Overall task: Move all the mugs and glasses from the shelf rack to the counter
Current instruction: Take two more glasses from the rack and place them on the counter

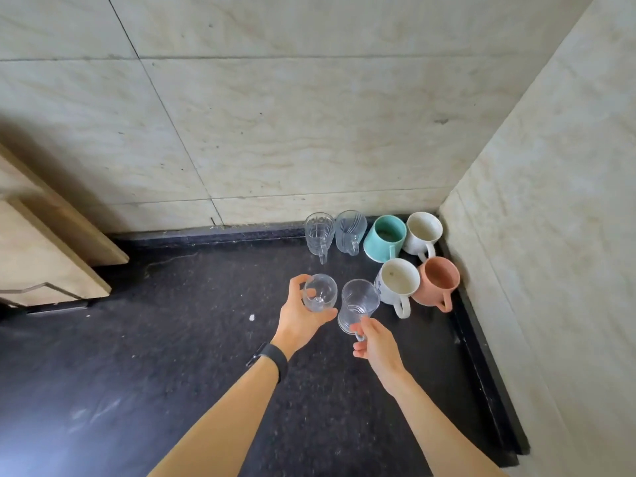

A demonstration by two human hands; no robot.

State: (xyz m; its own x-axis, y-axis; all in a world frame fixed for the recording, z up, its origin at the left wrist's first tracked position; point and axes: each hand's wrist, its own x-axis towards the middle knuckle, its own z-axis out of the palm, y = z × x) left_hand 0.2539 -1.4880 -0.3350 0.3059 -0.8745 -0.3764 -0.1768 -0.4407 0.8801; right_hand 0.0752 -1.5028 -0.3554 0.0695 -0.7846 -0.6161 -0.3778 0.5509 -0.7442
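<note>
My left hand (298,318) grips a clear glass (319,292) around its body, low over the black counter (172,356). My right hand (375,346) pinches the handle of a second clear glass mug (358,304) just to the right of it. Behind them, by the wall, stand two patterned glass mugs (319,233) (350,231). In the corner sit a teal mug (384,238), a white mug (422,235), a white mug with blue print (397,285) and a terracotta mug (437,279). The shelf rack is out of view.
Beige tiled walls (275,132) close the counter at the back and on the right. A wooden cabinet edge (51,256) juts in at the left. A small white speck (252,317) lies on the counter.
</note>
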